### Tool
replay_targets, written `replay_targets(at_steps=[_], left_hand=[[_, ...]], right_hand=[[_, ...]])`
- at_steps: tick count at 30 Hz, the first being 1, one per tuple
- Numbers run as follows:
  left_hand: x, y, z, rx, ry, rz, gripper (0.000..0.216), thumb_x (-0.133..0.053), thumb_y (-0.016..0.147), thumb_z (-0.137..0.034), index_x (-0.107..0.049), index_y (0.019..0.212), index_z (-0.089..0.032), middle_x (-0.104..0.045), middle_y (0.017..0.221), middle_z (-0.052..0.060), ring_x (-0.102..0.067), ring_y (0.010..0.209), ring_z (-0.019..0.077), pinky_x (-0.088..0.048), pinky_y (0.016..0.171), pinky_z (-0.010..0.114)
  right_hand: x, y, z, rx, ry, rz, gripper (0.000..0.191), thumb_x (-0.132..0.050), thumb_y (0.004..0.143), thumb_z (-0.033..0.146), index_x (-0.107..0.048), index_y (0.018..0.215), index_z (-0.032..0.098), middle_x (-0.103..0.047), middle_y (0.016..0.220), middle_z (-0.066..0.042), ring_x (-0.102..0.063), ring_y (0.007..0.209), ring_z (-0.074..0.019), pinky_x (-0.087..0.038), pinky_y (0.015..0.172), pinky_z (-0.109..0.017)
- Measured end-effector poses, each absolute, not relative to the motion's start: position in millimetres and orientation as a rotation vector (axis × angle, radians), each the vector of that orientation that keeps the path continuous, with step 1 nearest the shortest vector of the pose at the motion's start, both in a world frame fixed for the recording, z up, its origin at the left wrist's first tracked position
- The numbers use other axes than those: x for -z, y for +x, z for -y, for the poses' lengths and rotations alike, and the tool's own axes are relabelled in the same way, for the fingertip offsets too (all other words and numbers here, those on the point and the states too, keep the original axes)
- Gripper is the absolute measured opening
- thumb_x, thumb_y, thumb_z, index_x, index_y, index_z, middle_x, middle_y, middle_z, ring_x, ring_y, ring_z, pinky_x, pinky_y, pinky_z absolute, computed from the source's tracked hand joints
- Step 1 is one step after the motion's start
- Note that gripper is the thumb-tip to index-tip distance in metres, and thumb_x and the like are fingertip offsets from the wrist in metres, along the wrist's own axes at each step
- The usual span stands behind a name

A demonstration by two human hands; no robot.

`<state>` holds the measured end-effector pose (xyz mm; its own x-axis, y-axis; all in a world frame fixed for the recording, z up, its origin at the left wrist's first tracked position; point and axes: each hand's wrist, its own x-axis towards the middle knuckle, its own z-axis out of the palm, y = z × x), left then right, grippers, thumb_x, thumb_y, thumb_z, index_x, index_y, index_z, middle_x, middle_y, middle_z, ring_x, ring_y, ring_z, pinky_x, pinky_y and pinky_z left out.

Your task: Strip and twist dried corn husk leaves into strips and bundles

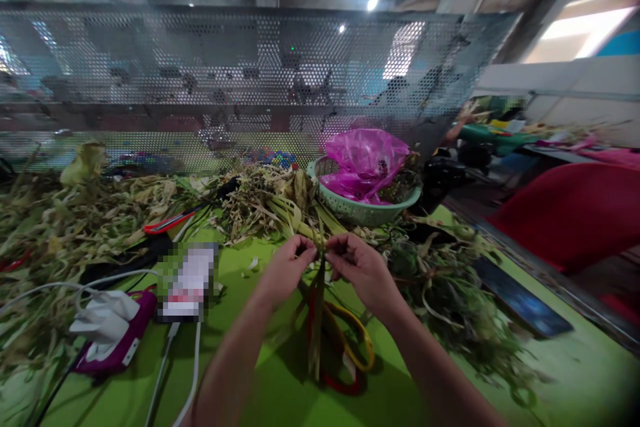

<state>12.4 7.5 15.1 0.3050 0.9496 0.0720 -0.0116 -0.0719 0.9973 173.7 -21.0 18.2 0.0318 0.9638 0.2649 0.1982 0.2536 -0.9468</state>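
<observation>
head cam view, only one there is. both hands meet in the middle above the green table (280, 390). the left hand (286, 268) and right hand (364, 268) each have fingers curled in tight, thumb against forefinger, pinching the top of a long leaf strip (316, 330) that hangs straight down between them toward the tabletop. no open fingers on either side, it's a narrow fingertip grip.

under the strip lie scissors (356, 347) with yellow and red loops, flat on the table and not touched. behind the hands is a heap of dry leaves (260, 203), then a teal basket (367, 213) with a pink plastic bag (367, 157) in it. a dark phone (523, 297) sits off to the right, and a white charger (103, 320) on a purple thing is at the left. a perforated metal screen (225, 80) closes the back.

my take on doing this bit well: keep the two pinches close together so the strip doesn't twist, work with the fingertips rather than the whole hand, and let the tail hang free. these leaves look dry, so a hard pull could probably tear it along the grain.
</observation>
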Motion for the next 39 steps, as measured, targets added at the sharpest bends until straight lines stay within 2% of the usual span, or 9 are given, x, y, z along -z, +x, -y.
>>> replay_targets(at_steps=[7,11,16,21,24,28,30,36,39], left_hand=[[-17,-3,-18,-1.137,1.542,-1.127,0.013,-0.059,0.082,-0.029,-0.055,0.075,-0.019,-0.054,0.070,-0.002,-0.046,0.068,0.0145,-0.035,0.068,0.026],[-18,-4,-18,-1.141,1.464,-1.089,0.013,-0.059,0.083,-0.030,-0.055,0.077,-0.019,-0.055,0.072,-0.002,-0.047,0.070,0.0136,-0.036,0.069,0.025],[-18,0,-15,-1.135,1.198,-0.957,0.017,-0.064,0.080,-0.033,-0.056,0.078,-0.018,-0.061,0.076,0.000,-0.054,0.073,0.0130,-0.040,0.072,0.025],[-19,2,-15,-1.146,1.036,-0.873,0.019,-0.072,0.071,-0.027,-0.058,0.078,-0.016,-0.067,0.077,0.003,-0.059,0.071,0.0124,-0.045,0.074,0.026],[-18,-1,-18,-1.102,1.215,-0.922,0.017,-0.068,0.073,-0.022,-0.064,0.087,-0.015,-0.068,0.079,0.003,-0.062,0.076,0.0149,-0.047,0.079,0.029],[-15,-5,-20,-1.039,1.735,-1.118,0.022,-0.056,0.081,-0.017,-0.071,0.097,-0.019,-0.072,0.098,0.005,-0.062,0.092,0.0192,-0.044,0.087,0.032],[-15,-6,-20,-0.978,1.864,-1.136,0.019,-0.055,0.083,-0.019,-0.072,0.092,-0.019,-0.072,0.098,0.005,-0.062,0.092,0.0192,-0.043,0.085,0.031],[-13,-6,-20,-0.930,1.818,-1.126,0.017,-0.058,0.084,-0.032,-0.066,0.081,-0.018,-0.067,0.077,0.001,-0.057,0.073,0.0161,-0.039,0.066,0.026],[-9,-6,-23,-1.014,1.705,-1.129,0.018,-0.057,0.085,-0.033,-0.063,0.079,-0.017,-0.064,0.072,0.000,-0.055,0.069,0.0146,-0.039,0.066,0.025]], right_hand=[[-22,195,20,-0.570,-1.323,1.513,0.018,-0.058,0.083,0.029,-0.068,0.094,0.019,-0.065,0.076,-0.003,-0.058,0.057,-0.0147,-0.047,0.052,-0.026],[-17,199,17,-0.675,-1.403,1.585,0.020,-0.057,0.083,0.028,-0.069,0.097,0.019,-0.062,0.068,0.000,-0.056,0.052,-0.0143,-0.044,0.049,-0.025],[-18,195,18,-0.743,-1.393,1.656,0.013,-0.061,0.080,0.030,-0.069,0.081,0.020,-0.063,0.068,0.001,-0.054,0.048,-0.0125,-0.042,0.048,-0.025],[-27,188,22,-1.117,-1.264,1.318,0.023,-0.063,0.080,0.040,-0.058,0.088,0.019,-0.062,0.063,0.002,-0.058,0.049,-0.0131,-0.043,0.049,-0.025],[-29,186,22,-1.234,-1.165,1.210,0.029,-0.069,0.076,0.043,-0.057,0.087,0.019,-0.061,0.069,0.002,-0.059,0.055,-0.0132,-0.046,0.056,-0.026],[-26,186,21,-1.155,-1.156,1.181,0.026,-0.073,0.074,0.041,-0.062,0.084,0.019,-0.052,0.063,0.005,-0.047,0.054,-0.0097,-0.040,0.054,-0.023],[-24,187,20,-1.104,-1.177,1.183,0.026,-0.074,0.073,0.041,-0.063,0.082,0.019,-0.051,0.066,0.004,-0.043,0.056,-0.0093,-0.036,0.052,-0.023],[-23,189,19,-1.016,-1.239,1.193,0.029,-0.076,0.071,0.045,-0.062,0.077,0.019,-0.046,0.063,0.005,-0.032,0.053,-0.0091,-0.024,0.047,-0.023],[-24,187,20,-0.992,-1.240,1.202,0.029,-0.076,0.070,0.044,-0.063,0.076,0.018,-0.051,0.066,0.003,-0.038,0.058,-0.0106,-0.030,0.052,-0.024]])
